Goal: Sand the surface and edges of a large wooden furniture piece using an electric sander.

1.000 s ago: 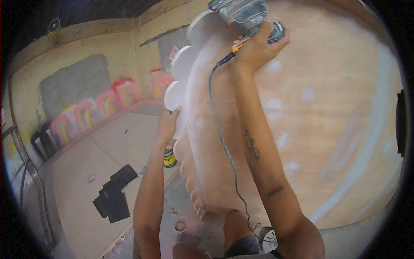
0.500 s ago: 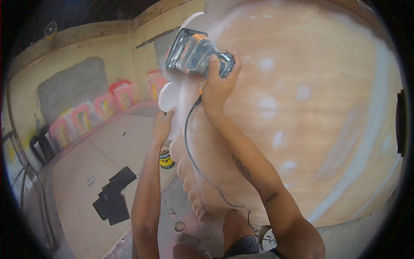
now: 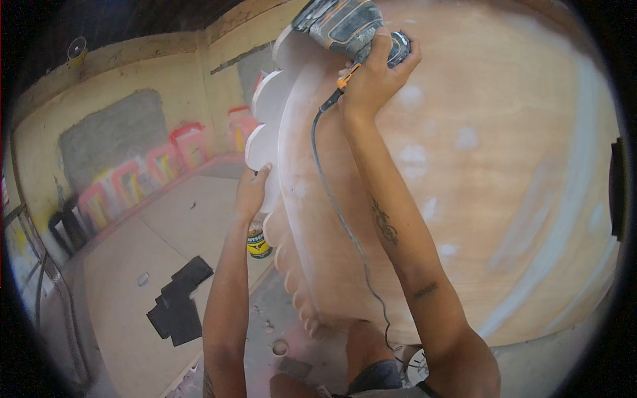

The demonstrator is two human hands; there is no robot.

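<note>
Grey-and-black power sander with orange trim sits at the far left of the big pale wooden panel, right hand wrapped round its handle, so that one's obviously closer. It slants lengthwise from handle, near right, to head, far left. Left hand grips the white scalloped edge nearer in, fingers mostly hidden behind. Sander's far tip is cut off; can't tell if it's touching.

Workshop: power sander, large wood panel, yellow-banded can, paint-marked wall.
</note>
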